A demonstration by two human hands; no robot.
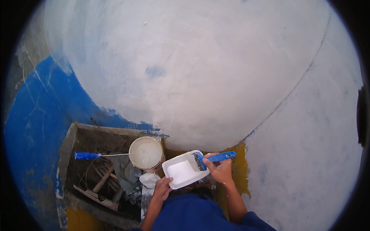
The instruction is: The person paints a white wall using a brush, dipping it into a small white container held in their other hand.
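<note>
Paint tray (181,173) sits at six o'clock, left hand (162,189) clamped on its near rim, right hand (220,169) closed round the blue roller handle (219,156). Bucket (146,154) stands at nine o'clock of the tray. Better to roll evenly, keeping the tray level.

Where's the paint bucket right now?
In the head view, the round paint bucket sits low and left of centre, just left of the white paint tray held by the left hand, with a blue-handled tool lying across its rim.
</note>
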